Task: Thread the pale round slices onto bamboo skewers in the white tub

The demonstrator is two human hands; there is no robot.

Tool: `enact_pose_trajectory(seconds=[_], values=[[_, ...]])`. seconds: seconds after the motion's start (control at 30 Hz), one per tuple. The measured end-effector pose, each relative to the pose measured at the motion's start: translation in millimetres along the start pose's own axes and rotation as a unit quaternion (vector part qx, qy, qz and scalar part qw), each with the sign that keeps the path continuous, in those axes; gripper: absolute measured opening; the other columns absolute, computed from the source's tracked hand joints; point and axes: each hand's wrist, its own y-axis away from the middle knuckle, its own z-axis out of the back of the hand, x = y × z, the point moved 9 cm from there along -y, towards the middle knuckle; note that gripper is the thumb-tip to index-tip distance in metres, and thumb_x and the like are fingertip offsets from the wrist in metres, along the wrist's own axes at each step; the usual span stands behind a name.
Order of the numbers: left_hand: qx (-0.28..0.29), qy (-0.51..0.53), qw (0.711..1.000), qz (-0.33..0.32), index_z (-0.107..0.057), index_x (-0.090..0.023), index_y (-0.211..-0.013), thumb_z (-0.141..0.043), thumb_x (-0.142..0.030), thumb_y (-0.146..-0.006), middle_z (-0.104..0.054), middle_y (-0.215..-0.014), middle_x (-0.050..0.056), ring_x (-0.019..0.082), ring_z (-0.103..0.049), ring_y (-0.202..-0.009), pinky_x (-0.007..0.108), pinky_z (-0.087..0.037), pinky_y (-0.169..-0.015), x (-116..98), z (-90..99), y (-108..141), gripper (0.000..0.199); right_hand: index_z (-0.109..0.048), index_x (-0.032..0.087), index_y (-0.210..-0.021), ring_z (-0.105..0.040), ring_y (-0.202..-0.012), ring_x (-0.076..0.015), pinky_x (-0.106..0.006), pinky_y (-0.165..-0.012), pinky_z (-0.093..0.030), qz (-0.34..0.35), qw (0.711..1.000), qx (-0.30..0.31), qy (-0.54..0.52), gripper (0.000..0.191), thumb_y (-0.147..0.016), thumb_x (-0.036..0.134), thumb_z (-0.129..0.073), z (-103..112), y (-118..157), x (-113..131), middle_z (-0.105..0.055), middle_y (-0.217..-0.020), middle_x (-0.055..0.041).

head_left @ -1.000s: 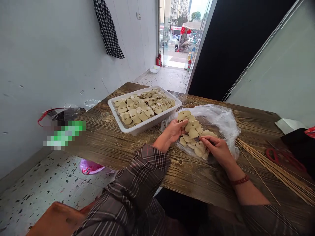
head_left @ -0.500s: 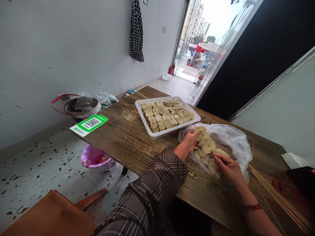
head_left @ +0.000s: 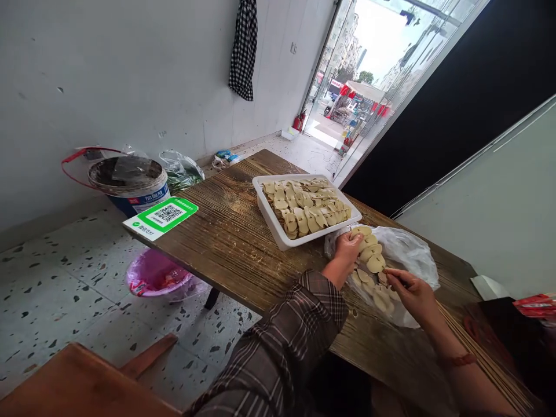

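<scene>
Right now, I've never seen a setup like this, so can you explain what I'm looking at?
No robot here: these are a person's bare hands, seen by one head-worn camera looking forward and down. The left hand holds a row of pale flat pieces, apparently threaded on a thin stick; the right hand pinches near its end. On the wooden table lie a white tray of similar pieces, a plastic bag with more, a bundle of thin sticks and a green-and-white card.
</scene>
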Motion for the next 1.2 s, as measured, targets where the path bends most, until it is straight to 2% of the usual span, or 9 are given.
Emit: enact_pose_trajectory(seconds=[0.1,0.27,0.33,0.4,0.6,0.73,0.93,1.1,1.2], values=[[0.004,0.001,1.0,0.013,-0.062,-0.014,-0.085,-0.07,-0.028,-0.077,-0.064,-0.074,0.001,0.01,-0.058,-0.06,0.021,-0.047,-0.056,-4.3,-5.5,8.2,0.018,-0.075,0.023,-0.095,-0.07,-0.09,-0.0286,-0.041,-0.077,-0.054,0.037,0.996,-0.028,0.08,0.034,-0.088,0.048,-0.054,15.7,-4.9,3.6,-0.076,-0.099,-0.01],[0.06,-0.015,0.996,0.057,-0.056,-0.015,-0.099,-0.063,-0.033,-0.086,-0.068,-0.086,0.005,0.011,-0.066,-0.06,0.02,-0.048,-0.057,-2.4,-13.7,17.7,0.023,-0.075,0.021,-0.094,-0.069,-0.092,-0.0295,-0.043,-0.08,-0.051,0.047,0.983,-0.111,0.137,0.037,-0.089,0.048,-0.05,57.8,-29.7,7.4,-0.075,-0.099,-0.0113],[0.066,-0.03,0.995,0.074,-0.055,-0.015,-0.098,-0.059,-0.03,-0.089,-0.068,-0.085,0.004,0.01,-0.067,-0.059,0.019,-0.048,-0.056,2.4,-13.0,18.3,0.018,-0.074,0.02,-0.093,-0.068,-0.091,-0.0286,-0.041,-0.078,-0.051,0.06,0.981,-0.123,0.135,0.036,-0.089,0.047,-0.05,67.7,-43.7,23.7,-0.075,-0.097,-0.0111],[0.063,-0.047,0.993,0.09,-0.054,-0.016,-0.098,-0.056,-0.027,-0.09,-0.067,-0.081,0.003,0.01,-0.066,-0.056,0.019,-0.046,-0.054,8.6,-11.4,17.8,0.014,-0.074,0.021,-0.094,-0.068,-0.09,-0.0263,-0.038,-0.078,-0.05,0.098,0.98,-0.116,0.13,0.033,-0.091,0.044,-0.05,67.6,-58.7,53.2,-0.074,-0.097,-0.01],[0.066,-0.053,0.991,0.1,-0.055,-0.015,-0.098,-0.066,-0.031,-0.085,-0.067,-0.076,0.002,0.01,-0.065,-0.053,0.02,-0.045,-0.054,17.2,-11.2,15.3,0.023,-0.074,0.022,-0.096,-0.065,-0.082,-0.0214,-0.033,-0.073,-0.048,0.221,0.97,-0.026,0.1,0.027,-0.094,0.034,-0.05,19.6,-102.7,153.0,-0.071,-0.092,-0.0076],[0.064,-0.063,0.99,0.107,-0.053,-0.016,-0.09,-0.061,-0.028,-0.086,-0.063,-0.07,0.0,0.01,-0.063,-0.05,0.02,-0.042,-0.05,23.7,-8.4,9.9,0.015,-0.076,0.021,-0.096,-0.064,-0.083,-0.022,-0.033,-0.074,-0.047,0.27,0.958,0.0,0.099,0.028,-0.095,0.032,-0.05,-15.2,-126.1,191.5,-0.071,-0.092,-0.0082],[0.054,-0.065,0.992,0.094,-0.055,-0.018,-0.079,-0.063,-0.034,-0.083,-0.063,-0.067,0.003,0.012,-0.059,-0.052,0.024,-0.041,-0.051,31.2,-6.3,1.9,0.018,-0.077,0.023,-0.096,-0.064,-0.088,-0.0223,-0.033,-0.08,-0.047,0.316,0.944,0.019,0.092,0.027,-0.096,0.032,-0.052,-50.7,-149.7,219.0,-0.072,-0.093,-0.0076],[0.038,-0.075,0.993,0.079,-0.054,-0.019,-0.071,-0.063,-0.026,-0.079,-0.056,-0.06,0.002,0.011,-0.051,-0.049,0.026,-0.037,-0.051,22.9,-6.2,8.1,0.014,-0.077,0.021,-0.097,-0.065,-0.091,-0.0203,-0.032,-0.084,-0.048,0.327,0.938,0.09,0.07,0.026,-0.096,0.024,-0.051,-82.7,-161.4,224.1,-0.073,-0.098,-0.0071],[0.034,-0.076,0.993,0.078,-0.054,-0.02,-0.068,-0.065,-0.026,-0.076,-0.052,-0.056,0.0,0.01,-0.046,-0.047,0.027,-0.037,-0.051,19.4,-5.8,11.1,0.015,-0.076,0.019,-0.101,-0.066,-0.095,-0.0201,-0.033,-0.086,-0.049,0.318,0.945,0.078,0.03,0.027,-0.095,0.021,-0.05,-84.2,-165.1,223.1,-0.073,-0.104,-0.008]])
